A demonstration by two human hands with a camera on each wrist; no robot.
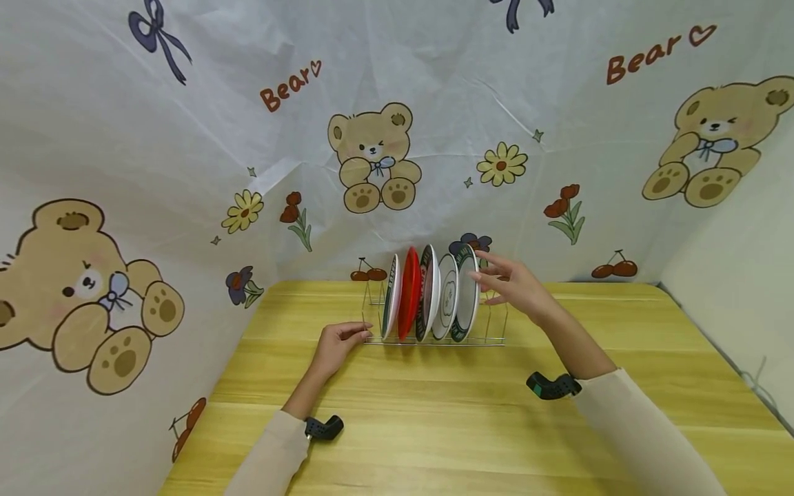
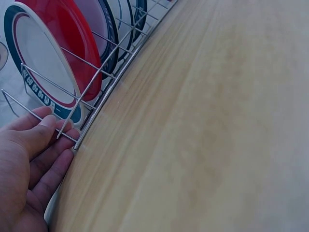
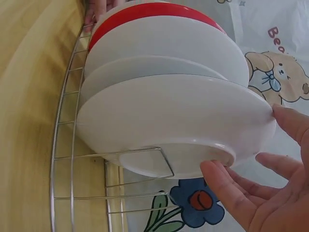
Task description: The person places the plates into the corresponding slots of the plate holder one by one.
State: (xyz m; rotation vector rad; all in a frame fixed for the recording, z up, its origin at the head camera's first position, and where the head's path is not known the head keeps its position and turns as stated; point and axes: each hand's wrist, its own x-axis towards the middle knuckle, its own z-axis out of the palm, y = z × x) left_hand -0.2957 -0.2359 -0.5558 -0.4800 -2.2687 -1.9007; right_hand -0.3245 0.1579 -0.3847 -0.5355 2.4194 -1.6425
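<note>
A metal wire dish rack (image 1: pixel 434 343) holds several plates upright in a row. At its left end my left hand (image 1: pixel 336 346) pinches the rack's end wires between thumb and fingers. Closest to that hand is a white plate with a green and red rim band (image 2: pixel 46 63), followed by a red plate (image 1: pixel 409 295). The rightmost plate (image 1: pixel 466 296) is white with a dark green patterned rim and leans in the rack. My right hand (image 1: pixel 511 284) is beside it, fingers spread and loosely bent, one fingertip right at its rim and another by the foot ring on its underside.
Between the red and rightmost plates stand a dark-rimmed plate (image 1: pixel 428 295) and a white plate with a green ring (image 1: pixel 446 296). The rack is on a wood-grain table (image 1: pixel 434 413), close to a bear-printed sheet (image 1: pixel 446 103) hanging behind. Bare rack wires (image 3: pixel 140 197) extend right of the plates.
</note>
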